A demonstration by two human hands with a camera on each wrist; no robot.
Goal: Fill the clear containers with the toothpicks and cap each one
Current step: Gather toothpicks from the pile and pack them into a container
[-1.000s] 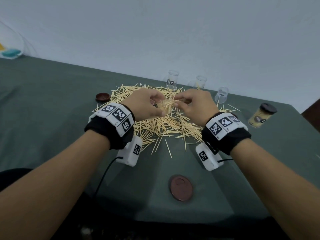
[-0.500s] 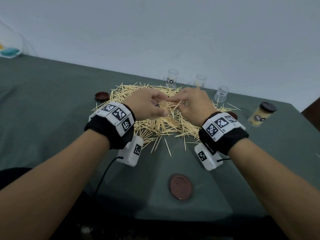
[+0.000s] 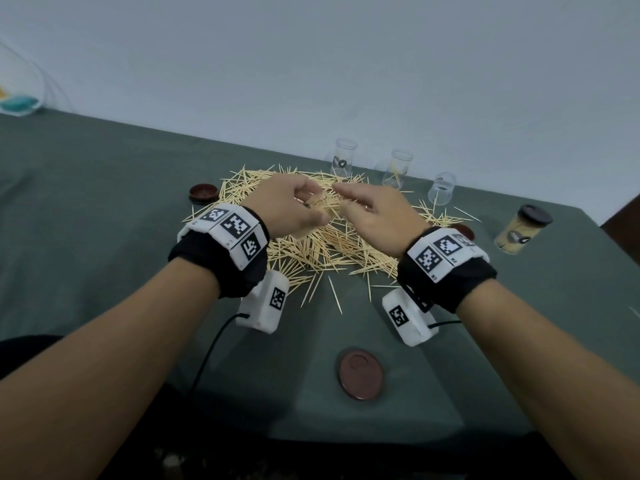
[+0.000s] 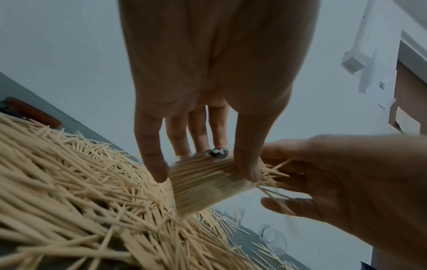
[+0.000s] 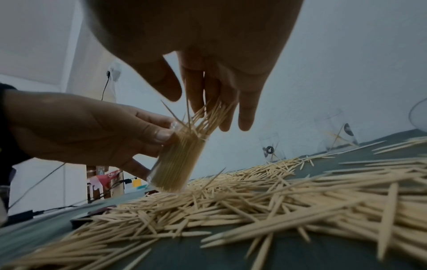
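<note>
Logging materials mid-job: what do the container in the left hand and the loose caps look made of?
Held container: clear, glossy, likely plastic; the toothpicks show through its wall. Caps: opaque reddish-brown, smooth, slightly shiny, probably moulded plastic, though the pictures can't confirm.

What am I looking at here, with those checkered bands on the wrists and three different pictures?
There is no machine here, just a person working with bare hands. The bands carry small cameras. One picture comes from a camera on the head, looking down; the other two look along each hand from the wrist.

On the green table lies a heap of loose toothpicks, three open clear cups at the back, a filled, capped cup on the right, and brown lids.

The left hand holds a clear cup packed with toothpicks, tilted over the heap. The right hand has its fingers at the sticks poking out of the cup's mouth, apparently feeding them in.
</note>
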